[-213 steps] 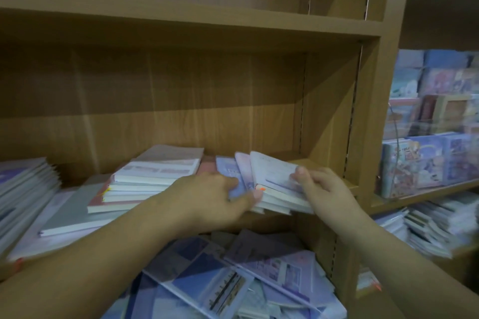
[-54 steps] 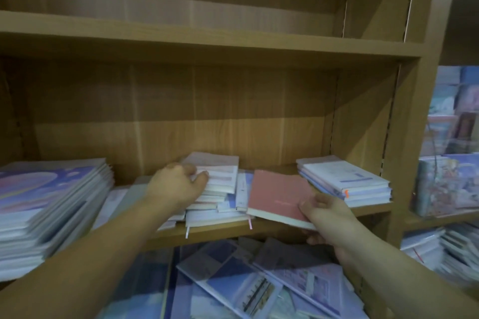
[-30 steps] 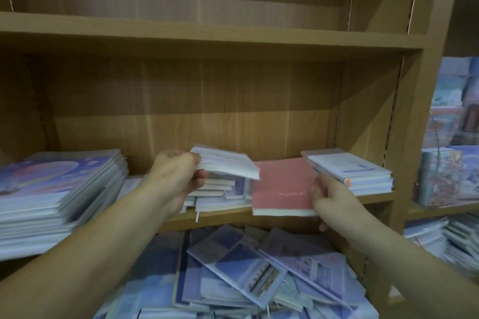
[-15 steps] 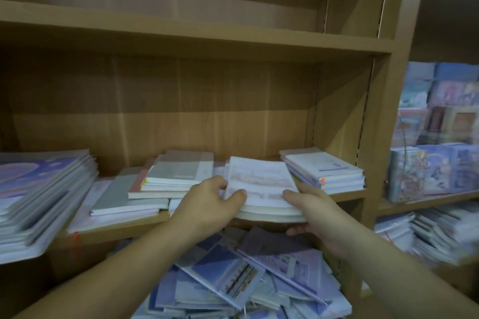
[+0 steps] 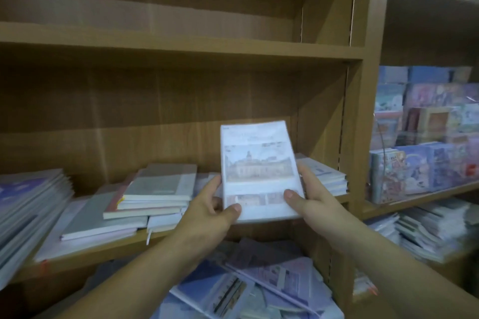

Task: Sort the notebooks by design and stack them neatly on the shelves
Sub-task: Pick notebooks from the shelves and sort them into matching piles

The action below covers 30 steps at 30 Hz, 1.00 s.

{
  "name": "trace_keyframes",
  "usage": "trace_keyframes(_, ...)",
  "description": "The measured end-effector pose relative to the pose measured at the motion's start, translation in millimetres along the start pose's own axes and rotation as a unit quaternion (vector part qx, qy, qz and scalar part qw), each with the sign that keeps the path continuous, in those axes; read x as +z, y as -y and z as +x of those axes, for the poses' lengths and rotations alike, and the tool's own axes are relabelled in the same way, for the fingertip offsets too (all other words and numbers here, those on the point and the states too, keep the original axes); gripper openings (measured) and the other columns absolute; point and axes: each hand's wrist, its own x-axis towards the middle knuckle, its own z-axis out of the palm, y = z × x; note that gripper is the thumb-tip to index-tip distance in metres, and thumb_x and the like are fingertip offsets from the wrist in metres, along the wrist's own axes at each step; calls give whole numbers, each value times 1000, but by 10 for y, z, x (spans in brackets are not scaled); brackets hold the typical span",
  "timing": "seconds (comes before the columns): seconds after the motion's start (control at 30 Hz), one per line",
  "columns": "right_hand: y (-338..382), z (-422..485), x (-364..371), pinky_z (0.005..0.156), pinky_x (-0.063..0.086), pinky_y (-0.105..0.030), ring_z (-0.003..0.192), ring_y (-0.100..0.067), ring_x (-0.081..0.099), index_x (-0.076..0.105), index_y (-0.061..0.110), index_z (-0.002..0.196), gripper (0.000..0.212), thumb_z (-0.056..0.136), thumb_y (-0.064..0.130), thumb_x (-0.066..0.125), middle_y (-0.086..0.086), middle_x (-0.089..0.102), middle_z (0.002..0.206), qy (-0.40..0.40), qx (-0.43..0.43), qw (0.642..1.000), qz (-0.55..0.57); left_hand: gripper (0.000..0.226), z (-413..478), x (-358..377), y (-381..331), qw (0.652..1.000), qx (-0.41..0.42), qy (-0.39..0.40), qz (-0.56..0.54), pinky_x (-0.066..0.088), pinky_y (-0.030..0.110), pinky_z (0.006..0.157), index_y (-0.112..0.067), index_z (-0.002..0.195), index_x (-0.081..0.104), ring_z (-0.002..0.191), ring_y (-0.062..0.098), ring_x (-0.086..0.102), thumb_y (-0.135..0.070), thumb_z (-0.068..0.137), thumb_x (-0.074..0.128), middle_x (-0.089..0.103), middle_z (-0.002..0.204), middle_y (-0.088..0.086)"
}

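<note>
Both grips hold the white notebook upright in front of the wooden middle shelf: the left hand pinches its lower left edge, the right hand its lower right. Flat notebook stacks lie on that shelf at left and right; loose notebooks fill the level below, and a neighbouring unit stands at right.

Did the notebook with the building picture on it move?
Yes. The notebook lay flat on the shelf; now the left hand and right hand hold it upright, lifted off that shelf.
</note>
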Motion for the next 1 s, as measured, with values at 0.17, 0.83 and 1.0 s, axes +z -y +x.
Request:
trace_keyframes(0.17, 168, 181, -288, 97, 55, -34, 122, -7, 58, 39, 47, 144, 53, 103, 17, 54, 18, 61, 131, -49, -30, 997, -59, 56, 319, 272, -202, 999, 43, 25, 6, 58, 23, 89, -46, 138, 47, 108, 7, 69, -7, 100, 61, 72, 121, -11)
trace_keyframes(0.83, -228, 556, -1043, 101, 46, -36, 133, -22, 45, 68, 27, 125, 34, 95, 41, 62, -2, 51, 145, -197, -104, 824, -521, 49, 1412, 1368, -17, 989, 21, 34, 144, 58, 36, 90, -15, 108, 71, 84, 9, 73, -60, 91, 62, 79, 89, -1)
trace_keyframes(1.0, -294, 436, -815, 98, 52, -43, 118, -25, 62, 72, 24, 117, 32, 90, 34, 57, -2, 69, 121, -82, -272, 762, -581, 29, 1196, 1145, -43, 980, 72, 51, 179, 55, 43, 70, -13, 85, 69, 65, 19, 63, -35, 100, 57, 69, 71, 2)
